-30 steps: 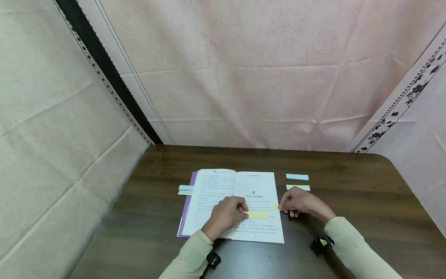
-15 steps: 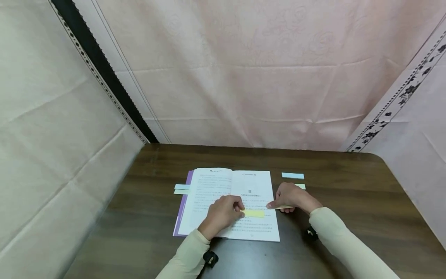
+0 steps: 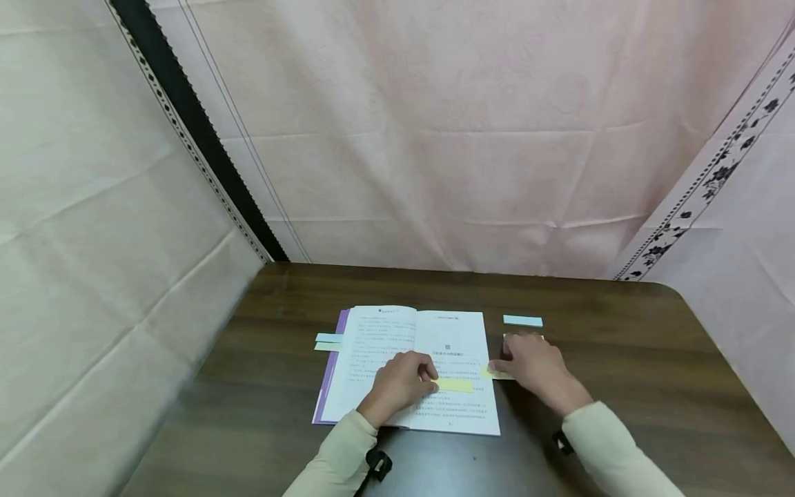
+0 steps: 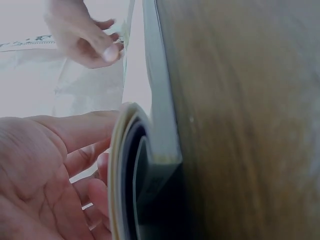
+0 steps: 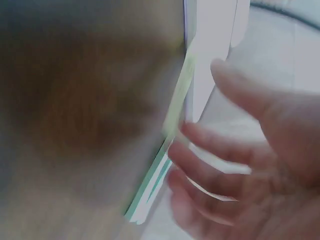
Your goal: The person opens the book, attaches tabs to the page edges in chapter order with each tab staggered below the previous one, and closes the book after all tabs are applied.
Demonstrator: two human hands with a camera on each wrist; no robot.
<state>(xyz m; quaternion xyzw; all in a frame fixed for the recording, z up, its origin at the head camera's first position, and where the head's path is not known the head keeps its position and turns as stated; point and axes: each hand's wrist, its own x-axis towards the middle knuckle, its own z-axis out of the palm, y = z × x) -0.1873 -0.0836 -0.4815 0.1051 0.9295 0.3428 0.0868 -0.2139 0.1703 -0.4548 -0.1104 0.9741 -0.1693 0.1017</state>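
Note:
An open book (image 3: 380, 335) with a purple cover lies on the table. My left hand (image 3: 397, 386) rests over its middle, thumb and forefinger pinching the left end of a yellow sticky-note strip (image 3: 456, 386) above the right page. A second yellow strip (image 3: 504, 377) juts out past the right page edge. Just beside it is my right hand (image 3: 542, 366), covering most of a green sticky-note pad. In the right wrist view that hand's thumb stands apart from the loosely bent fingers, and the jutting yellow strip (image 5: 180, 95) passes close to the fingertips.
A blue sticky-note pad (image 3: 523, 321) lies right of the book, behind my right hand. From the left page edge stick out a blue tab (image 3: 328, 338) and a green tab (image 3: 326, 346). Curtain-like cloth (image 3: 497, 172) hangs behind the wooden table (image 3: 621, 345).
My right hand came in over the yellow strip at the page edge, then drew back to the right, leaving the strip jutting out. The left hand keeps its place on the book.

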